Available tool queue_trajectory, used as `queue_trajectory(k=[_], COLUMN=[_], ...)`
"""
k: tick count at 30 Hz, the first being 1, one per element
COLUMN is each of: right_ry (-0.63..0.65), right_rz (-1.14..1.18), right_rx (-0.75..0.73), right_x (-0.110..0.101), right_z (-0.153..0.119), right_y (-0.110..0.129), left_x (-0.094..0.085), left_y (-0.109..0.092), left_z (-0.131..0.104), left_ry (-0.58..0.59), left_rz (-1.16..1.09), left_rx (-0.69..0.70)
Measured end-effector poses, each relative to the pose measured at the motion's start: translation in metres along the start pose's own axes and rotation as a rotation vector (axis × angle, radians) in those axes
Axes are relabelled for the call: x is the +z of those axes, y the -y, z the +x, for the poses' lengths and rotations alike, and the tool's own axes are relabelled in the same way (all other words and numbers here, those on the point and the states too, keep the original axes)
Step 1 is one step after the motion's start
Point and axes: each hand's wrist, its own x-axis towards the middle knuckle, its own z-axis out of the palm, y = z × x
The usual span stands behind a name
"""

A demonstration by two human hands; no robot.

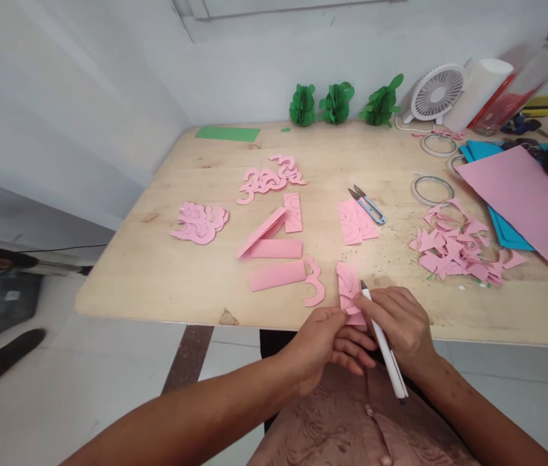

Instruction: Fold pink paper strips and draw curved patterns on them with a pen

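At the table's front edge, my left hand (325, 343) pinches the lower end of a small pink paper piece (348, 281) with curved lines on it. My right hand (400, 323) grips a white pen (385, 353) with a dark tip pointing up at the paper, its fingers also near the paper's right side. Just left lies a wavy pink cutout (315, 282), beside folded pink strips (278, 275). Behind the held piece, blue-handled snips (370, 206) rest on marked pink pieces (350, 222).
Pink cutouts (199, 222) are piled at the left, with more (269, 178) farther back. Pink scraps (458, 249), tape rolls (433, 189) and a large pink sheet (531, 207) lie right. Green paper shapes (336, 103) and a white fan (436, 94) stand behind.
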Motion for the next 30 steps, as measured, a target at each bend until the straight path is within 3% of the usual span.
queue_trajectory(k=[3,6,8,9,12,13,15,20,30], right_ry=[0.026,0.056,0.060,0.057,0.051,0.051,0.055,0.056,0.030], right_rz=[-0.023,-0.041,-0.042,-0.040,-0.040,-0.041,-0.044,-0.057,-0.078], right_rx=[0.006,-0.002,-0.003,-0.001,0.012,0.013,0.012,0.006,0.034], right_x=[0.000,0.001,0.002,0.002,0.002,0.002,0.003,0.003,0.002], right_z=[0.000,0.000,0.000,0.000,0.000,-0.001,-0.001,0.000,-0.002], right_y=[0.000,0.000,0.000,0.001,0.001,0.001,0.001,0.001,0.006], left_x=[-0.001,-0.008,-0.016,-0.021,-0.035,-0.039,-0.047,-0.058,-0.062], left_y=[0.001,0.002,-0.001,-0.003,-0.015,-0.019,-0.026,-0.024,-0.020], left_z=[0.000,-0.008,-0.016,-0.019,-0.022,-0.019,-0.009,0.017,0.020], left_ry=[0.017,0.071,0.060,0.017,-0.187,-0.225,-0.228,-0.221,-0.170], left_rz=[0.065,0.278,0.505,0.598,1.176,1.304,1.519,1.806,1.827], left_rx=[-0.052,-0.079,0.018,0.111,0.889,1.078,1.276,1.247,1.227])
